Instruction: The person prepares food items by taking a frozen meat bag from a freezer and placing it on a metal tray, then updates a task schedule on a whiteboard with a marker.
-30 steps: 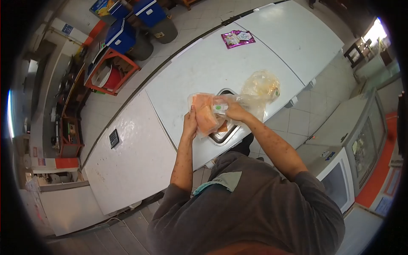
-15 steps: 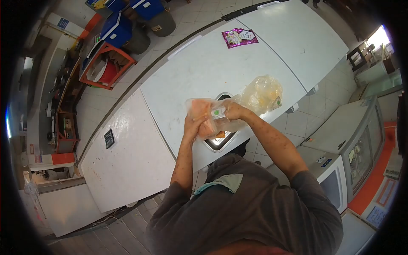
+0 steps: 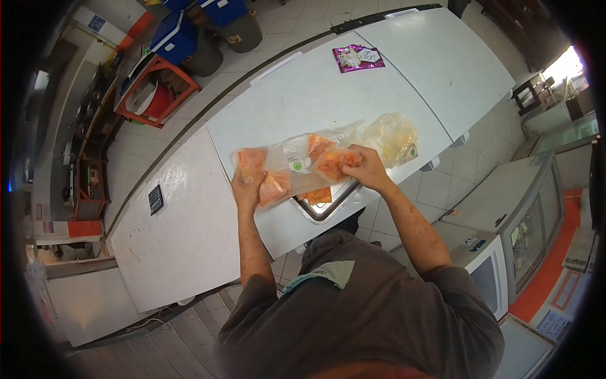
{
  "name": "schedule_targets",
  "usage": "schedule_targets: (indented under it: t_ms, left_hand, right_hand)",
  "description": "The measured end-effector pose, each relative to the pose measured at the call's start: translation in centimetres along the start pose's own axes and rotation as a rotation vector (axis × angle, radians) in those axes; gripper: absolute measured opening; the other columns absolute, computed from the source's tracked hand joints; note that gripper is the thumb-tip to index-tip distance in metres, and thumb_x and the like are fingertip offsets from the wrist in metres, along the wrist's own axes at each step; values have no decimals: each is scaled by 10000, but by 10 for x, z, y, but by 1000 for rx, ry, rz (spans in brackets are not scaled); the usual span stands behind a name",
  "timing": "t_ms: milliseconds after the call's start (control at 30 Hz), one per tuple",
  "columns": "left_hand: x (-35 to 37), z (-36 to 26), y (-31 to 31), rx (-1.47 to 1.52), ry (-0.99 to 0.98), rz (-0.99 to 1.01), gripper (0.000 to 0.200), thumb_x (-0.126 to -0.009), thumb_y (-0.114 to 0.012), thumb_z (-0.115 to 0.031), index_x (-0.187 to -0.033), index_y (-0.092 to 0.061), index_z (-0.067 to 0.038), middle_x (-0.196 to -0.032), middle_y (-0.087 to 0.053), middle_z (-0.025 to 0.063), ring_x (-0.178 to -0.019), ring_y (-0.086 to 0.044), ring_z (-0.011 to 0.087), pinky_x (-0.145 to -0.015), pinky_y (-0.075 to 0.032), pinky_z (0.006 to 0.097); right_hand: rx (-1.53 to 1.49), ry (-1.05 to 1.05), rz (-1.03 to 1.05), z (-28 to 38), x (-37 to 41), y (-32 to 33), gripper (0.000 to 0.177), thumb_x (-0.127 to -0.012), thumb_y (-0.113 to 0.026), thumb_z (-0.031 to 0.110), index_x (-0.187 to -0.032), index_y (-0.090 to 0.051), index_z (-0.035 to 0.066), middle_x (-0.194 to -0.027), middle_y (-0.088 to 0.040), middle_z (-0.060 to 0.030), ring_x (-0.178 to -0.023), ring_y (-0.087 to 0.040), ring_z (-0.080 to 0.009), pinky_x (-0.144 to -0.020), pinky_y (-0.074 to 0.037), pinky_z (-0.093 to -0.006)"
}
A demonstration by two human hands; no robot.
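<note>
A long clear plastic bag (image 3: 297, 151) with a green-marked label and several orange-pink food pieces inside is stretched between my hands. My left hand (image 3: 248, 188) is closed on its left end, beside two of the pieces. Gripping the right end, my right hand (image 3: 368, 169) has its thumb over a reddish-orange piece. Below the bag, partly hidden by it, a metal tray (image 3: 322, 216) holds flat orange pieces (image 3: 317, 195). A crumpled clear plastic bag (image 3: 391, 136) with a green mark lies just beyond my right hand.
A purple packet (image 3: 358, 58) lies on the far side of the white table (image 3: 284, 95). Toward the left end is a black calculator (image 3: 156, 199). Blue-lidded bins (image 3: 173, 41) and an orange stand (image 3: 126, 104) are across the floor; white freezers (image 3: 486, 221) stand at right.
My hands have moved apart, the left one leftward, the right one slightly right. The bag between them went from bunched up to stretched out, and its pieces now show spread apart.
</note>
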State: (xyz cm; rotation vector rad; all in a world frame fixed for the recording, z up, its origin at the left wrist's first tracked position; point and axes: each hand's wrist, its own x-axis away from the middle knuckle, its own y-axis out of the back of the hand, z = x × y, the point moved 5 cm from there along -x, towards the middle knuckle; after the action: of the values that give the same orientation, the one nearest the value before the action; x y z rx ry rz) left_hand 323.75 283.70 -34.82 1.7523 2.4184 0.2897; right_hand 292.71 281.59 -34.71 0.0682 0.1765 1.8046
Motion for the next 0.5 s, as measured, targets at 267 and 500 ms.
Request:
schedule_targets:
  t_ms: [267,500]
  left_hand:
    - [5,15,44,-58,4,-43,438,-688,-725,-78,-1074,-552,32,-985,-621,117,-853,-606,199,-765,-493,299]
    - [56,154,85,577,539,142,553,-827,-583,-240,-1281,-384,4,-1154,-537,154,-994,-570,269,-807,-506,338]
  right_hand:
    - [-810,-306,-246,24,16,40,288,-736,-607,67,-993,-536,-41,-920,-589,-98,-737,-600,-146,-588,-523,-282]
    - [-97,-401,-165,-86,1,19,318,-730,-634,95,-1002,-480,39,-905,-590,-107,-738,-596,-171,-660,-500,-288]
